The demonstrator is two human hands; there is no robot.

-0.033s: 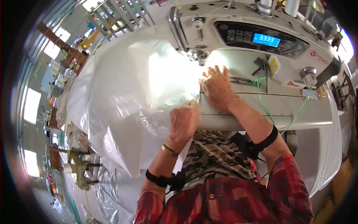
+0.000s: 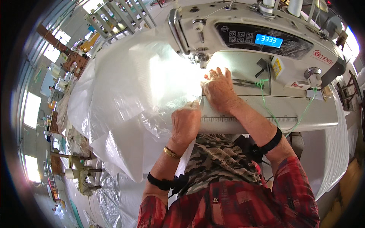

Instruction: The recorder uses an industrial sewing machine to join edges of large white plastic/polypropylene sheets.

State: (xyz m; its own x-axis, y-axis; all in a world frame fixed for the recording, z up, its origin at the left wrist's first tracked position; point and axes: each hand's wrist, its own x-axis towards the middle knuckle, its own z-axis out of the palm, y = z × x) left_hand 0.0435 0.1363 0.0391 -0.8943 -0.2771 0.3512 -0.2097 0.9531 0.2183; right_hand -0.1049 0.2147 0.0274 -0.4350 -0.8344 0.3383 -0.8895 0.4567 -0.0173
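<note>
A large sheet of white, partly see-through plastic spreads over the left of the sewing machine and hangs off the front. My left hand is closed on its right edge, near the front of the machine bed. Farther up the same edge, just in front of the needle area, my right hand has its fingers bent and closed at the sheet's border. Glare from the machine's lamp washes out the plastic there, and the needle tip is hard to make out.
Small dark snips lie on the bed right of my right hand, with green string by them. A lit control panel is on the machine arm. White thread cones stand on top. A metal rack is behind at left.
The picture has shifted very slightly. Both hands keep almost the same place on the sheet's edge, and the sheet lies much as before.
</note>
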